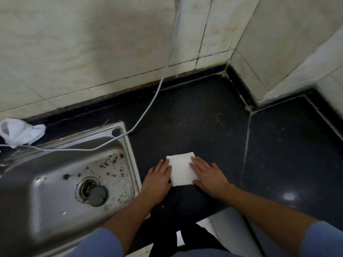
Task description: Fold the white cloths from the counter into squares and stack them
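Observation:
A white cloth (182, 169), folded into a small square, lies flat on the black counter (204, 117) near its front edge. My left hand (157, 180) rests palm down at the cloth's left edge, fingertips touching it. My right hand (208, 178) lies flat over the cloth's right edge, fingers spread on top of it. Neither hand grips anything. A second white cloth (20, 131), crumpled, sits at the far left behind the sink.
A steel sink (61, 175) with a drain and dark plug (97, 195) sits just left of my hands. A pale cable (157, 89) hangs from the tiled wall across the sink rim. The counter runs right, around a wall corner (250, 106).

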Demonstrator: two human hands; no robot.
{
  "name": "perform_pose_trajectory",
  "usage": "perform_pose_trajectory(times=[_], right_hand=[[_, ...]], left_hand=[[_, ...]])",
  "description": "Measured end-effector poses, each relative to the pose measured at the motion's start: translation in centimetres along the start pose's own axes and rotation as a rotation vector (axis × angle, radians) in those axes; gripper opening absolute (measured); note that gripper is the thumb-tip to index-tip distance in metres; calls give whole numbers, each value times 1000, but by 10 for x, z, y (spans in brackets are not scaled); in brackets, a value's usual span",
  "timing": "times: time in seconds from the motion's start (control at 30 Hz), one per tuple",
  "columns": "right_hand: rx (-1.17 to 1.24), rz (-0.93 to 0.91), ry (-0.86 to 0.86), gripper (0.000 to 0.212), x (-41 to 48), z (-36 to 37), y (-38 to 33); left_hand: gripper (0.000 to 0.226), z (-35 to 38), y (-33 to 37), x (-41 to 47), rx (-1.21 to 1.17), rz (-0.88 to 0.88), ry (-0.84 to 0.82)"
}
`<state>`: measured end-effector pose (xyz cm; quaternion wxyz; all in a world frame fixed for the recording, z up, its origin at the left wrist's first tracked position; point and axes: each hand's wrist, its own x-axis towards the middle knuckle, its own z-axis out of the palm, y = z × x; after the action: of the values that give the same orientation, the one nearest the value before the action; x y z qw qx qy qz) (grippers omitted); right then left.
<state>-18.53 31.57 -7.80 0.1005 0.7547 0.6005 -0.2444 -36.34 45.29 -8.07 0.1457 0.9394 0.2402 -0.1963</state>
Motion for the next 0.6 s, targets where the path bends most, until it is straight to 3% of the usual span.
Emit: perform_pose_trajectory(times=[0.23,0.37,0.6], right_hand=[[5,-30,154,52,41,-45,-7],[-38,-26,-24,59,76,-55,-22],[125,28,-233,35,92,-60,-39]], left_hand=[[54,-9,-7,-29,-114,-85,108],[41,-1,-21,-61,-131,-159,196],[31,6,-37,-111,-162,-314,233]])
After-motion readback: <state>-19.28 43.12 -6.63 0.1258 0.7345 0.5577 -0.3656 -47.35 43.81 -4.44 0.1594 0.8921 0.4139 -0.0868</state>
